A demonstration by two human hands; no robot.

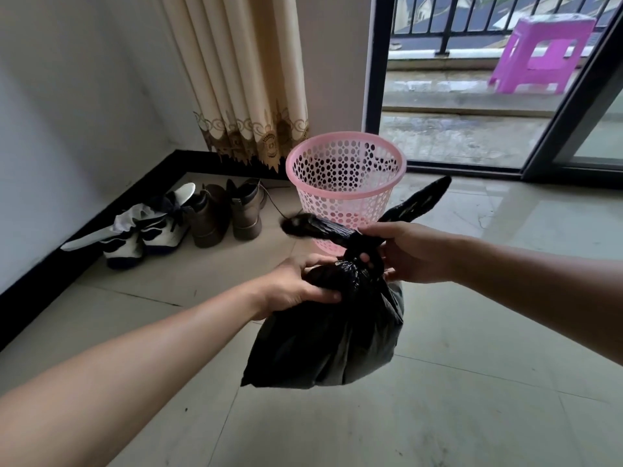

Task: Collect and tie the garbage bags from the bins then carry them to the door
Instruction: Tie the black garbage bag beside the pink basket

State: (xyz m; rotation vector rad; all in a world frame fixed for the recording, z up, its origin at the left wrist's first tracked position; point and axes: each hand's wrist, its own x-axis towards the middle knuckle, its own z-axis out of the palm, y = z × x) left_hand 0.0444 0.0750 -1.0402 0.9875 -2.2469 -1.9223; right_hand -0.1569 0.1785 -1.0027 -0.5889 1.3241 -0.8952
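A full black garbage bag [330, 335] hangs in the air in front of me, its neck twisted into a knot with two loose ends sticking out left and right. My left hand [296, 284] grips the bag's upper left side just under the knot. My right hand [404, 251] is closed around the knot itself. Behind the bag, on the tiled floor, stands a pink perforated plastic bin [344, 183] with no bag in it.
Brown boots [226, 210] and white sneakers [148, 227] lie by the left wall under a cream curtain [242, 79]. A glass sliding door [573, 123] at the back right opens on a balcony with a purple stool [542, 52].
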